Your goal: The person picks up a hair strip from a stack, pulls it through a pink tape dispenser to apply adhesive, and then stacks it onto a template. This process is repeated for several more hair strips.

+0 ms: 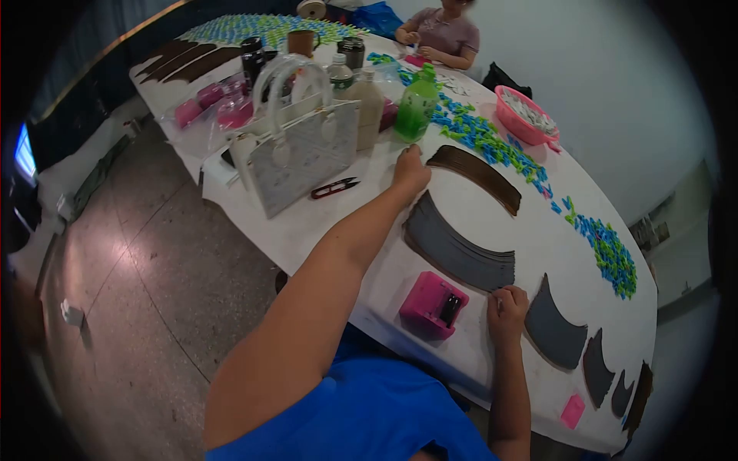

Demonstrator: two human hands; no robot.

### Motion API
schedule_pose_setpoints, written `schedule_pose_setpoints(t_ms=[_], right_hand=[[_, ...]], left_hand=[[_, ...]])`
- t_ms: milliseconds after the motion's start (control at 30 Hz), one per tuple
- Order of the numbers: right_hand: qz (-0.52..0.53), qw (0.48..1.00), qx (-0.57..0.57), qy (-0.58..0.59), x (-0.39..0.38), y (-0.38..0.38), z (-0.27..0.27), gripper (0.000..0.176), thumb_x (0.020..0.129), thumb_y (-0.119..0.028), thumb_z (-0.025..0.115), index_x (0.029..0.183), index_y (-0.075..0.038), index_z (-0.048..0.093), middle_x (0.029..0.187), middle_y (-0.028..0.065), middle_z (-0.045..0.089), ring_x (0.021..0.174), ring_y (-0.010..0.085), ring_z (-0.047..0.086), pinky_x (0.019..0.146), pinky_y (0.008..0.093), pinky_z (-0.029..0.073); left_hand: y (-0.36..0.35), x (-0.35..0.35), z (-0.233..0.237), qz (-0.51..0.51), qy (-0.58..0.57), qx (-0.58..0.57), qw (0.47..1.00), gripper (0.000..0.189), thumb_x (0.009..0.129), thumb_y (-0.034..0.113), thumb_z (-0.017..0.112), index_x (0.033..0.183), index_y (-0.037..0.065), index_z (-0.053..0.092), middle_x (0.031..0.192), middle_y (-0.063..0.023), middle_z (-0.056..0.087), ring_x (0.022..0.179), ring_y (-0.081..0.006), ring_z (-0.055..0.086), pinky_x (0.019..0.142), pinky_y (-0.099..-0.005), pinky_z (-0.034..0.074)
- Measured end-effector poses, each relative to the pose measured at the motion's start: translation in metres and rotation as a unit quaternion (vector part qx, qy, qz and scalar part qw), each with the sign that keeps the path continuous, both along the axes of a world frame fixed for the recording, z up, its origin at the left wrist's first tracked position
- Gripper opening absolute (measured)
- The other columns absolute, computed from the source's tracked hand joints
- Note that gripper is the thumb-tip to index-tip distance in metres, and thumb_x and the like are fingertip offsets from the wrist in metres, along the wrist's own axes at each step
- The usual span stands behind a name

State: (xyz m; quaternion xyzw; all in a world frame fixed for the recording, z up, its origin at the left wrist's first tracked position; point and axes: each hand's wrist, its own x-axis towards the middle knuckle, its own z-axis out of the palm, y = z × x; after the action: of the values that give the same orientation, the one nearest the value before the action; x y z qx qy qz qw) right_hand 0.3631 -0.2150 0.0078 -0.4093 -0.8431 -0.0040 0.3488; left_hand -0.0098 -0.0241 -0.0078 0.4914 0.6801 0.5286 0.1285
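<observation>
While the long white-covered table (538, 234) stretches away from the person in the blue shirt, a grey patterned handbag with pale looped handles (307, 154) stands upright on its left side, in front of a cluster of bottles. Nearer the person lies a fan of dark grey curved flat strips (457, 250), overlapped into one broad arc on the cloth. Just beyond it, apart from it, lies a single brown curved strip (478, 177). A green plastic bottle (416, 107) stands upright behind that, near scattered blue and green clips (492, 142). A pink rectangular box (433, 305) sits at the table's near edge, just beside the fan's near end. The left hand (410, 170) reaches out to the fan's far tip, fingers bent down; whether it grips cannot be told. The right hand (507, 307) rests knuckles-up at the near end, its hold equally unclear. Small black-and-red thread snips (334, 187) lie beside the handbag.
</observation>
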Motion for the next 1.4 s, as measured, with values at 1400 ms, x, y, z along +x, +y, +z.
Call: schedule_pose_setpoints(t_ms=[1400], right_hand=[[0.122, 0.98, -0.154, 0.021, -0.043, -0.043, 0.092, 0.01, 0.092, -0.003, 0.074, 0.101, 0.0, 0.069, 0.093, 0.0109, 0.07, 0.074, 0.0214, 0.067, 0.065, 0.0321, 0.055]], left_hand=[[-0.238, 0.082, 0.133, -0.405, 0.485, 0.116, 0.767, 0.007, 0.083, 0.008, 0.071, 0.09, 0.008, 0.072, 0.087, -0.0068, 0.068, 0.087, -0.0269, 0.07, 0.075, -0.0426, 0.057]])
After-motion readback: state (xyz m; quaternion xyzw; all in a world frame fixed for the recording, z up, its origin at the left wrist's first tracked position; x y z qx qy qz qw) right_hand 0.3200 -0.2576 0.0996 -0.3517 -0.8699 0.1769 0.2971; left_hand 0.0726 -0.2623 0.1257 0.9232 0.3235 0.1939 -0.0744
